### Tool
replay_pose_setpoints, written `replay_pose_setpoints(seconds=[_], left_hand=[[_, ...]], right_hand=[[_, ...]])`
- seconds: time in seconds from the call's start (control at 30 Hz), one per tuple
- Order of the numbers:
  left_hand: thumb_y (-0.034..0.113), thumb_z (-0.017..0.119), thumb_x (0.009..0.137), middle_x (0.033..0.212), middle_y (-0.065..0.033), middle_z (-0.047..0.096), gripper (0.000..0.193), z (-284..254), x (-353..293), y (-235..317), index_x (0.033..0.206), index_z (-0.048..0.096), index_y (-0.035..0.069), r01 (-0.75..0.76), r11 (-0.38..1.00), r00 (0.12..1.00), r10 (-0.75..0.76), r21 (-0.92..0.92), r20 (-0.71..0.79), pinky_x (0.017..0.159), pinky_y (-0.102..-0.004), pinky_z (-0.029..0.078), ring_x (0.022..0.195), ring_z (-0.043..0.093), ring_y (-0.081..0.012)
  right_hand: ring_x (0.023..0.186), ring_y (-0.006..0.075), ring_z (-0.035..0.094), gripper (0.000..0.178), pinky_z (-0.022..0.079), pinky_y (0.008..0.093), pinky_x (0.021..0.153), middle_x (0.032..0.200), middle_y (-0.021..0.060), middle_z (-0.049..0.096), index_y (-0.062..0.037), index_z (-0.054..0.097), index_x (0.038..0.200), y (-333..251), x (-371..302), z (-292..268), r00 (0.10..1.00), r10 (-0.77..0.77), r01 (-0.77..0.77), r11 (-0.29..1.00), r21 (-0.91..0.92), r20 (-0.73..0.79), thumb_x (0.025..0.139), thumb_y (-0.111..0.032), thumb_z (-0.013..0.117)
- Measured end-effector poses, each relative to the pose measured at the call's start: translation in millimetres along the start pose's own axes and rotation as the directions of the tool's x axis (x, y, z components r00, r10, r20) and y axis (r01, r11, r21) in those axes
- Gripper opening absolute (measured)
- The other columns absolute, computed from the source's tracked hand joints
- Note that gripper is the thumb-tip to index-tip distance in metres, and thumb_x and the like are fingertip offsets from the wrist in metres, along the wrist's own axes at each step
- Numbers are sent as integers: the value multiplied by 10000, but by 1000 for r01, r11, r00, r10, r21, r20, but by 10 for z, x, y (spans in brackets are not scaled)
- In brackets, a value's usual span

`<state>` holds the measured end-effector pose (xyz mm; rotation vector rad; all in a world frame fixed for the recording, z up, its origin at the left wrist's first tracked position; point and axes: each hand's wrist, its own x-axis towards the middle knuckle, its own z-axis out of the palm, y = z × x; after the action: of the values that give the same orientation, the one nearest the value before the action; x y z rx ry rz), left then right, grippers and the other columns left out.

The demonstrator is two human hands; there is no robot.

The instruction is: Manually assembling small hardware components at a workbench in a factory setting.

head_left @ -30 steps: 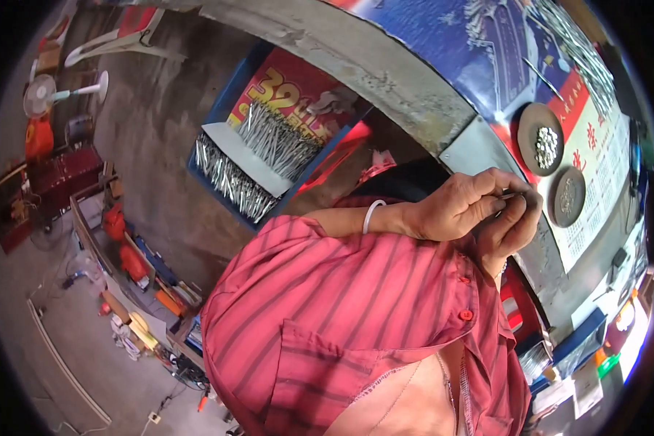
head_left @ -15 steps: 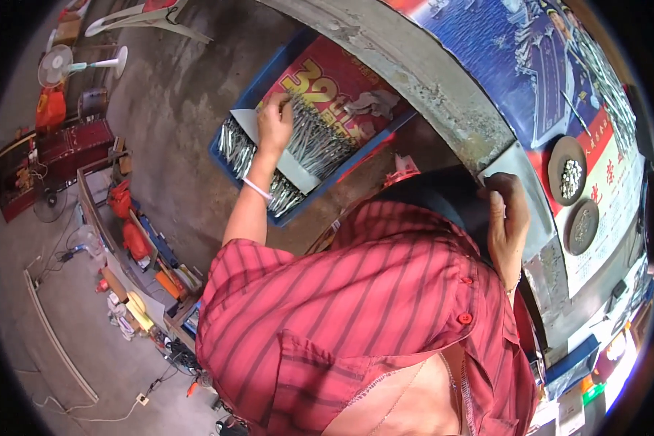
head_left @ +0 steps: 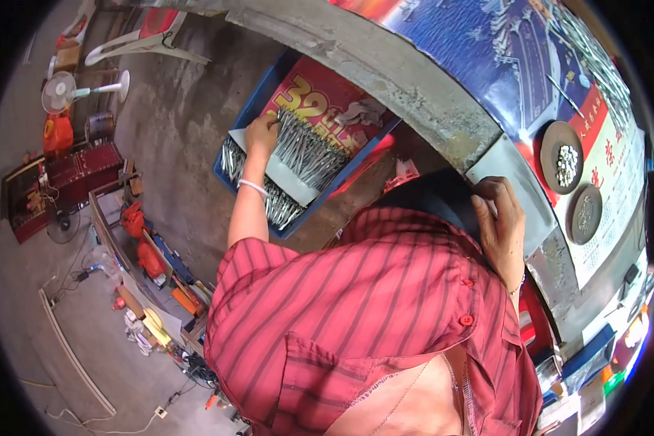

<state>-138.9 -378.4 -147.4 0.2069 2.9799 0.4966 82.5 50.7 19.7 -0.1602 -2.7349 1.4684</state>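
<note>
At 11 o'clock, left hand (head_left: 260,136) is at metal rods (head_left: 311,152), plenty left, grip unclear; at 3, right hand (head_left: 501,224) curls, hold hidden.

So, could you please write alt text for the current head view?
A person's left hand is at thin metal rods in a blue crate; the right hand is curled near the edge of a workbench bearing two round brown dishes.

1 left hand (head_left: 261,135), 11 o'clock; 1 right hand (head_left: 500,218), 3 o'clock. 1 blue crate (head_left: 271,83), 12 o'clock; metal rods (head_left: 305,145) inside, uncountable. 2 brown dishes (head_left: 551,150), near 3 o'clock. 1 white fan (head_left: 58,92), 10 o'clock.
</note>
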Motion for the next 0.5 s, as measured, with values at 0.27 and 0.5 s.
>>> replay_pose_setpoints(seconds=[0.27,0.5], left_hand=[[34,584,836,891,-104,665,151,-983,35,2099,961,666,9,-285,906,949,220,-314,-226,710,-295,490,780,632,-185],[120,660,787,953,-147,587,247,-208,322,4805,1018,632,38,-784,297,418,902,-546,-110,789,-377,455,925,564,-329]], right_hand=[[770,346,565,114,455,387,673,841,162,542,17,553,890,218,-207,-397,994,57,-51,996,71,-93,821,-50,616],[739,364,554,122,455,401,642,842,167,526,14,542,885,264,-493,-657,992,44,-25,986,165,-114,826,-62,617]])
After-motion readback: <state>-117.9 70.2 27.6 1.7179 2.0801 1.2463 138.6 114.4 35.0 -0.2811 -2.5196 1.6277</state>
